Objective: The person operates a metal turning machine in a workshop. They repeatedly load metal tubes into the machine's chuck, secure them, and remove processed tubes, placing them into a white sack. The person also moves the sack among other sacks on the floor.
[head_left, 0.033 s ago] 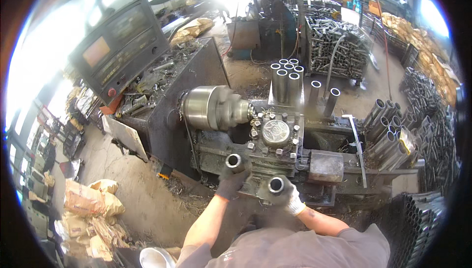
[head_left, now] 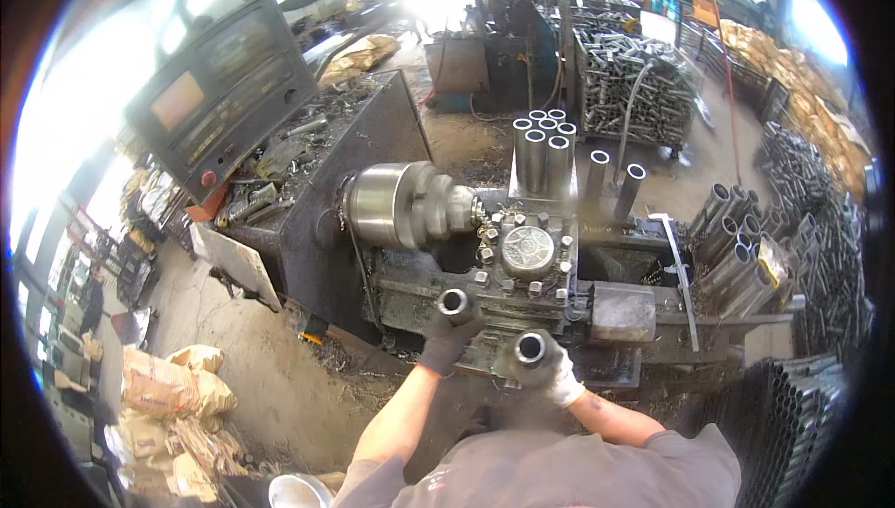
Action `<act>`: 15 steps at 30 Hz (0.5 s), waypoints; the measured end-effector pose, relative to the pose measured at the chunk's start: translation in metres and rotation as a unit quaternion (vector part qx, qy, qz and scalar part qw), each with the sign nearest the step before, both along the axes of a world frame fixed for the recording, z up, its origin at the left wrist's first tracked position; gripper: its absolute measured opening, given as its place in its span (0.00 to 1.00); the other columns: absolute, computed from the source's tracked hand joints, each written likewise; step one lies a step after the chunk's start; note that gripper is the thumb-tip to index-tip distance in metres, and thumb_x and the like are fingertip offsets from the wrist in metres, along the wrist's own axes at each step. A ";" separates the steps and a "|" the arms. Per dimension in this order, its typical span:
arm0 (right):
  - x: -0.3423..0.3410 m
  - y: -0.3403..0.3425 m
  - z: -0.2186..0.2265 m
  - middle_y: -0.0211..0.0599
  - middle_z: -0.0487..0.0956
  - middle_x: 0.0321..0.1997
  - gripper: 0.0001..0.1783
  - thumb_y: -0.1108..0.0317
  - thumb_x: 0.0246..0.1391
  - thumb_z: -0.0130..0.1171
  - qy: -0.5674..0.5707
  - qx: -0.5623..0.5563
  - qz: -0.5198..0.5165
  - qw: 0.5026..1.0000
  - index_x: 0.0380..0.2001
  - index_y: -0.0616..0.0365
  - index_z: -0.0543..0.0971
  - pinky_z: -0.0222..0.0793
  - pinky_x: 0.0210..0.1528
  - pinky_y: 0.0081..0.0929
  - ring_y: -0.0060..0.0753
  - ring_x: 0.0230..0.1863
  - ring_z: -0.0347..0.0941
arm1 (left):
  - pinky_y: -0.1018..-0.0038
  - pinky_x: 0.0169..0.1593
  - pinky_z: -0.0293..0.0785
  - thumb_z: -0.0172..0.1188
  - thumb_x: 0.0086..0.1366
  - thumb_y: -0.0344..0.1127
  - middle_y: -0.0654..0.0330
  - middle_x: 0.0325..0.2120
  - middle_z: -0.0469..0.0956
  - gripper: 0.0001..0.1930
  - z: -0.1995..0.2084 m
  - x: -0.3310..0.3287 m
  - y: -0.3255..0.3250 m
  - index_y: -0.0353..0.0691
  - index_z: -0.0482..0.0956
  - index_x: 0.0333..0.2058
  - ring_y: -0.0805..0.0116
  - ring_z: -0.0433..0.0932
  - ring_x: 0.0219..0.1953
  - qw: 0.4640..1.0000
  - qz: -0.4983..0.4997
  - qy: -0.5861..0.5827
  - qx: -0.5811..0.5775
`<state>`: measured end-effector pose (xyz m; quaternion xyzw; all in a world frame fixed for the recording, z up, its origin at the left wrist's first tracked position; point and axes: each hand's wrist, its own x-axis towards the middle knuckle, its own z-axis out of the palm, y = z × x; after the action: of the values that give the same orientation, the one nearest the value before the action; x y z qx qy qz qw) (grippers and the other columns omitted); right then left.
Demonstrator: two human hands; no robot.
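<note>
My left hand (head_left: 451, 340), in a dark glove, is wrapped around a short metal tube (head_left: 454, 303) held upright, its open end facing up. To the right, my right hand (head_left: 556, 377), in a glove with a white cuff, grips a second metal tube (head_left: 530, 350), also open end up. Both tubes are in front of a lathe's tool post (head_left: 528, 254), which is ringed with bolts. Left of the post is the lathe chuck (head_left: 396, 205), its jaws blurred. My fingers are partly hidden behind the tubes.
Several tubes (head_left: 534, 158) stand upright behind the tool post, with two more to their right. A caliper (head_left: 679, 284) lies across the lathe bed. More tubes (head_left: 741, 256) lean at the right. A control panel (head_left: 219, 89) stands left; paper sacks (head_left: 172, 382) lie on the floor.
Both hands, still holding their tubes, appear slightly further right as the view shifts a little. The chuck's blurred jaws look different in outline.
</note>
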<state>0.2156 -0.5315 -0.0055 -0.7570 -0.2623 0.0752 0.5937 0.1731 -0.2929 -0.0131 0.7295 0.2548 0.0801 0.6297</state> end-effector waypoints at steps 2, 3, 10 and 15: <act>-0.002 0.011 -0.009 0.44 0.87 0.39 0.26 0.61 0.45 0.79 -0.042 -0.046 -0.085 0.994 0.47 0.53 0.80 0.83 0.42 0.40 0.46 0.39 0.87 | 0.65 0.49 0.78 0.78 0.54 0.32 0.61 0.41 0.80 0.25 -0.006 0.018 0.011 0.38 0.78 0.49 0.65 0.79 0.43 0.980 -0.048 -0.126 0.148; -0.002 0.014 -0.012 0.44 0.86 0.39 0.27 0.60 0.45 0.79 -0.061 -0.019 -0.086 0.994 0.47 0.54 0.80 0.83 0.42 0.40 0.47 0.39 0.87 | 0.64 0.53 0.76 0.77 0.56 0.30 0.57 0.45 0.80 0.25 -0.009 0.023 0.015 0.37 0.77 0.51 0.60 0.78 0.47 0.970 -0.069 -0.149 0.177; -0.016 -0.016 0.037 0.53 0.87 0.46 0.37 0.59 0.45 0.80 -0.105 -0.235 -0.091 0.962 0.57 0.61 0.79 0.84 0.48 0.38 0.48 0.44 0.87 | 0.62 0.67 0.71 0.74 0.60 0.36 0.50 0.54 0.79 0.37 -0.039 -0.021 0.046 0.41 0.68 0.67 0.56 0.75 0.63 0.986 -0.064 -0.123 0.095; 0.013 -0.047 0.119 0.50 0.87 0.46 0.19 0.68 0.53 0.71 0.059 -0.205 -0.011 0.977 0.47 0.66 0.84 0.82 0.50 0.31 0.35 0.45 0.85 | 0.58 0.59 0.76 0.56 0.76 0.41 0.49 0.51 0.81 0.15 -0.112 -0.130 0.165 0.35 0.83 0.48 0.58 0.81 0.51 0.939 0.334 -0.062 -0.054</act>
<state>0.2281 -0.5786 0.1131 -0.8597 -0.1969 0.1655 0.4414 0.0432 -0.1282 -0.1246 0.5611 0.4480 0.3170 0.6197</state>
